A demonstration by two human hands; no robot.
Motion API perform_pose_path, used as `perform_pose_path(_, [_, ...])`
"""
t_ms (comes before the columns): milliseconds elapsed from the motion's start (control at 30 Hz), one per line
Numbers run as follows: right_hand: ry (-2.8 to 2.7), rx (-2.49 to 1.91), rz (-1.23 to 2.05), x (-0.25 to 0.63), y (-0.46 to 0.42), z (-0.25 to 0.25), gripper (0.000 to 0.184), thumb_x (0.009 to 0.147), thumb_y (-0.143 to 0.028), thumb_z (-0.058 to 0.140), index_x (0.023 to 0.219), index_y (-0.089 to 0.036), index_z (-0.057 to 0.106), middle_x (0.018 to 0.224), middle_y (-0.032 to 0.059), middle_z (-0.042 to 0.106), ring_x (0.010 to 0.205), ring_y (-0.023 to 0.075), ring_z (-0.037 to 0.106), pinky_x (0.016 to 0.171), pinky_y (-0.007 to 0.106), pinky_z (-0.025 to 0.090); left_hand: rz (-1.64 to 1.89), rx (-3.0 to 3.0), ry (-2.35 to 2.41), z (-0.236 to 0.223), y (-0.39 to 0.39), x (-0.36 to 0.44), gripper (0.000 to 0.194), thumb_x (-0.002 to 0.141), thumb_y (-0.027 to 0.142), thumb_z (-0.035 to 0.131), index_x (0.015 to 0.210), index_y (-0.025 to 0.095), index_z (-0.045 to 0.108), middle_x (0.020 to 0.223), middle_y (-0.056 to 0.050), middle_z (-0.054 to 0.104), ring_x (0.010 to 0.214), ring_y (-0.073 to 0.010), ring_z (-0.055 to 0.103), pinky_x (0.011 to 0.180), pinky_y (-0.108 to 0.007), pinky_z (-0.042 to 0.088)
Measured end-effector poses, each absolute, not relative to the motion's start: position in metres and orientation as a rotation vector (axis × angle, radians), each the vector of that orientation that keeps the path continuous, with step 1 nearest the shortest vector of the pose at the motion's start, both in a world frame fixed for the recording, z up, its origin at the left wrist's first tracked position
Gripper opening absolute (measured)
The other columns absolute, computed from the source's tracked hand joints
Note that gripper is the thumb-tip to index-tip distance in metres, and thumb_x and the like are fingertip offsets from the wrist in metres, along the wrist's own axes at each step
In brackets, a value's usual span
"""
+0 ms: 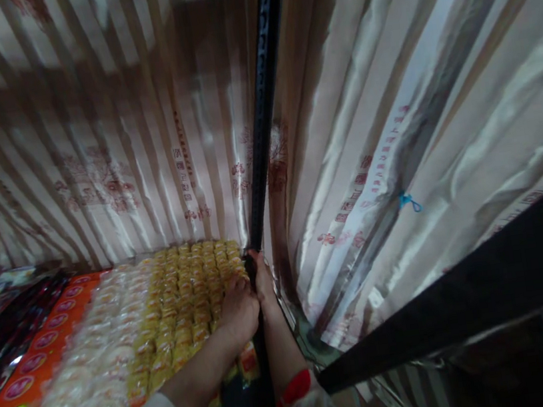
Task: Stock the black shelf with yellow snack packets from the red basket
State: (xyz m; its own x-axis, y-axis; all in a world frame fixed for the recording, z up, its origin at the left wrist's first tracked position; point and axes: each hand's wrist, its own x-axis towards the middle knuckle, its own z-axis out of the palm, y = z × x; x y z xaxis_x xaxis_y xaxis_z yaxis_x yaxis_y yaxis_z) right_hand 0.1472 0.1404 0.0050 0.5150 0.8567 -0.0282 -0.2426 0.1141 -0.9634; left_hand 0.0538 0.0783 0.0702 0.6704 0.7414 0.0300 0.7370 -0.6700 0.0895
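My left hand point(240, 310) is closed, knuckles up, at the right end of the rows of yellow wrapped packets point(179, 304), against the black side edge of the shelf. What its fingers hold is hidden. On the outer side of that edge, my right hand point(263, 280) reaches to the foot of the black upright post point(261, 110). Its fingers look bent around something near the post, but dim light and blur hide what it is. Both forearms come up from below, close together, with the black edge between them.
Left of the yellow packets lie white round wrapped cakes point(116, 357), an orange box or strip point(44, 350) and dark shiny packets point(12, 334). Pale printed curtains point(174, 123) hang behind and to the right. A thick black beam point(445, 287) crosses at lower right.
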Motion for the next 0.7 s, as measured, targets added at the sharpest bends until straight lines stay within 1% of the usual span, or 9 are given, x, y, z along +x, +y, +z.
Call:
perform_pose_path(67, [-0.622, -1.212, 0.887, 0.149, 0.128, 0.01, 0.063, 0.078, -0.064, 0.039, 0.11, -0.016, 0.064, 0.12, 0.0074, 0.061, 0.114, 0.0211, 0.053, 0.099, 0.033, 0.036, 0.113, 2.824, 1.25, 0.068, 0.079, 0.054, 0.035, 0.075, 0.01, 0.041, 0.1, 0.004, 0.065, 0.111, -0.019, 0.061, 0.114, -0.0278, 0.047, 0.106, -0.04, 0.025])
perform_pose_path(133, [-0.621, -1.22, 0.867, 0.151, 0.114, 0.014, 0.064, 0.077, -0.065, 0.04, 0.111, -0.016, 0.063, 0.122, 0.0075, 0.059, 0.116, 0.0216, 0.051, 0.102, 0.034, 0.033, 0.121, 2.839, 1.243, 0.068, 0.079, 0.054, 0.034, 0.075, 0.011, 0.041, 0.097, 0.005, 0.066, 0.106, -0.018, 0.063, 0.111, -0.0271, 0.049, 0.104, -0.039, 0.029])
perform_pose_path(233, [-0.635, -1.213, 0.815, 0.152, 0.094, 0.015, 0.063, 0.079, -0.064, 0.039, 0.111, -0.015, 0.063, 0.122, 0.0082, 0.06, 0.117, 0.0216, 0.05, 0.103, 0.035, 0.031, 0.144, 2.866, 1.227, 0.072, 0.078, 0.055, 0.03, 0.075, 0.012, 0.043, 0.092, 0.006, 0.067, 0.099, -0.017, 0.065, 0.107, -0.0274, 0.05, 0.102, -0.04, 0.031])
perform_pose_path(333, [-0.66, -1.206, 0.787, 0.15, 0.073, 0.013, 0.06, 0.081, -0.06, 0.039, 0.111, -0.013, 0.062, 0.119, 0.0097, 0.061, 0.116, 0.0219, 0.051, 0.102, 0.036, 0.032, 0.183, 2.871, 1.181, 0.076, 0.072, 0.054, 0.03, 0.073, 0.012, 0.046, 0.094, 0.003, 0.066, 0.101, -0.019, 0.063, 0.111, -0.0286, 0.048, 0.104, -0.04, 0.029])
perform_pose_path(400, [-0.672, -1.207, 0.793, 0.147, 0.056, 0.013, 0.058, 0.082, -0.058, 0.039, 0.11, -0.012, 0.061, 0.118, 0.0107, 0.062, 0.113, 0.0219, 0.053, 0.1, 0.036, 0.035, 0.195, 2.866, 1.155, 0.077, 0.064, 0.051, 0.031, 0.073, 0.012, 0.046, 0.096, 0.002, 0.065, 0.106, -0.02, 0.062, 0.116, -0.0297, 0.045, 0.106, -0.041, 0.027])
perform_pose_path(533, [-0.766, -1.248, 0.751, 0.134, 0.014, 0.018, 0.048, 0.083, -0.05, 0.043, 0.107, -0.013, 0.063, 0.113, 0.0108, 0.064, 0.106, 0.0207, 0.056, 0.096, 0.035, 0.039, 0.325, 2.805, 1.127, 0.077, 0.035, 0.044, 0.036, 0.081, 0.014, 0.04, 0.11, 0.003, 0.058, 0.117, -0.018, 0.057, 0.122, -0.0274, 0.04, 0.106, -0.039, 0.028])
perform_pose_path(600, [-0.825, -1.279, 0.707, 0.125, -0.01, 0.022, 0.043, 0.085, -0.046, 0.043, 0.105, -0.014, 0.063, 0.11, 0.0093, 0.065, 0.103, 0.0197, 0.057, 0.095, 0.035, 0.039, 0.389, 2.762, 1.11, 0.078, 0.016, 0.039, 0.037, 0.085, 0.016, 0.035, 0.111, 0.004, 0.057, 0.114, -0.017, 0.058, 0.117, -0.0253, 0.043, 0.104, -0.037, 0.031])
perform_pose_path(700, [-0.897, -1.297, 0.643, 0.108, -0.049, 0.024, 0.037, 0.088, -0.04, 0.041, 0.105, -0.016, 0.062, 0.107, 0.0081, 0.064, 0.101, 0.0188, 0.057, 0.094, 0.036, 0.04, 0.451, 2.699, 1.102, 0.078, -0.017, 0.022, 0.035, 0.088, 0.017, 0.031, 0.101, 0.008, 0.062, 0.1, -0.014, 0.062, 0.104, -0.0233, 0.05, 0.095, -0.036, 0.039])
